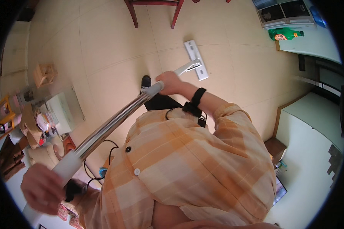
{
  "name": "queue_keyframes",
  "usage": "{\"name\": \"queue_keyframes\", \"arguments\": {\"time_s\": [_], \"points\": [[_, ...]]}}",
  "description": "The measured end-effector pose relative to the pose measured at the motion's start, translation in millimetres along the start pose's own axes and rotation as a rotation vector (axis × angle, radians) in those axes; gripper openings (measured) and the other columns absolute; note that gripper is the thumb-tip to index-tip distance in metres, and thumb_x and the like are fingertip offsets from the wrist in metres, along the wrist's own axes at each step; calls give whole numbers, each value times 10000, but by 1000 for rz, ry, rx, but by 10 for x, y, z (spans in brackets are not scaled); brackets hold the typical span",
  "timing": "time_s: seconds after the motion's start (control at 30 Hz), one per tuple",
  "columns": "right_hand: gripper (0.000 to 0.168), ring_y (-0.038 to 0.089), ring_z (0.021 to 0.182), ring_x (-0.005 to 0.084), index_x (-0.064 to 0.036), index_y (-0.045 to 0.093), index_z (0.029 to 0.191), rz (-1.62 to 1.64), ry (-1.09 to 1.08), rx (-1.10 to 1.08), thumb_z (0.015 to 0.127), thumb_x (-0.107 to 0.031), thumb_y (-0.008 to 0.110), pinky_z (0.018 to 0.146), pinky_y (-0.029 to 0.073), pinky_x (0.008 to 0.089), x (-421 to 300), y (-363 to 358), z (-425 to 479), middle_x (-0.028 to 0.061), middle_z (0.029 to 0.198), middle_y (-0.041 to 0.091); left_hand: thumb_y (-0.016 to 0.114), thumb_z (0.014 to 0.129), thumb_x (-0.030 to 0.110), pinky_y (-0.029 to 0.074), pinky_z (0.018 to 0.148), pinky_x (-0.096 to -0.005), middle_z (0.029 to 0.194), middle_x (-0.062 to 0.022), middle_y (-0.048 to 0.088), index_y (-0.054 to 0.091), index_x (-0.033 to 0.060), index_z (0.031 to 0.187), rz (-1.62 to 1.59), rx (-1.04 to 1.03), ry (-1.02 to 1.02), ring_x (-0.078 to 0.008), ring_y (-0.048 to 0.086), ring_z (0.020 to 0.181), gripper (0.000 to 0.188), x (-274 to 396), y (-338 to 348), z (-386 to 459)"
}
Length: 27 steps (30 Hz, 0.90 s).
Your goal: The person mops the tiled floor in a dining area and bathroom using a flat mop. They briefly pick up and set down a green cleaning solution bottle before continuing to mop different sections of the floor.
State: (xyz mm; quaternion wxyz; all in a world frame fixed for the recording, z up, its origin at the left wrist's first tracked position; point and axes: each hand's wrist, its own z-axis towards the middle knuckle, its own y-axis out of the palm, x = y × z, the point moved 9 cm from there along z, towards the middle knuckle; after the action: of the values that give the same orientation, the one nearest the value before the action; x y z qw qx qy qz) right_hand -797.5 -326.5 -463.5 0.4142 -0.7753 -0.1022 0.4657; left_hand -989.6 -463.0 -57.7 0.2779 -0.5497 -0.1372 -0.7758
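Observation:
A flat mop with a white and chrome pole (111, 126) slants across the view. My left hand (43, 189), slightly blurred, is closed around the white upper part of the pole at the lower left. Farther down the pole, my right hand (169, 83) grips it near the white collar where the chrome part ends. Beyond that hand, a white joint connects to the flat rectangular mop head (192, 54), which lies on the tiled floor (117, 43). Both wrists wear black straps. The underside of the mop head is hidden.
A red wooden chair (156, 3) stands ahead. At the right are a pale cabinet (306, 120) and a green bottle (286, 33) lying on a light surface. A small wooden stool (45, 75) and a cluttered table (61, 113) stand at the left. One black shoe (146, 81) shows below me.

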Motion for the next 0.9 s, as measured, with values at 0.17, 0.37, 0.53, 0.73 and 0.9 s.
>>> {"name": "queue_keyframes", "arguments": {"time_s": [0.17,0.37,0.53,0.73,0.9], "points": [[158,583,612,354,-109,579,576,148,-182,-95,606,-253,636,559,457,446,-1064,192,868,128,610,592,609,720,160,425,678,-285,668,-23,570,579,141,732,-103,291,-16,-166,569,665,38,739,-513,-240],[146,604,663,357,-64,608,587,188,-204,-235,609,-208,607,594,468,440,-1493,68,1501,164,648,611,562,702,-61,454,493,-266,550,-29,539,503,55,723,96,848,404,-139,532,462,132,1024,-1287,-755],[170,615,705,339,-75,629,669,192,-95,-128,611,-235,627,612,474,440,-1227,207,1916,144,687,622,566,713,-10,414,697,-313,584,-19,496,497,80,747,69,1067,250,-142,513,558,118,685,-1782,-1636],[207,622,763,327,-101,641,761,171,138,55,623,-255,631,657,491,440,-582,156,2282,127,768,640,557,705,37,362,901,-362,610,-7,411,449,112,756,-30,1257,72,-142,448,627,141,19,-2460,-2588],[225,612,801,340,-99,630,770,86,372,270,628,-273,639,699,488,423,173,318,2428,130,791,636,580,733,18,285,977,-397,686,-3,389,412,108,743,-156,1141,-119,-145,412,675,190,-989,-3038,-2536]]}}
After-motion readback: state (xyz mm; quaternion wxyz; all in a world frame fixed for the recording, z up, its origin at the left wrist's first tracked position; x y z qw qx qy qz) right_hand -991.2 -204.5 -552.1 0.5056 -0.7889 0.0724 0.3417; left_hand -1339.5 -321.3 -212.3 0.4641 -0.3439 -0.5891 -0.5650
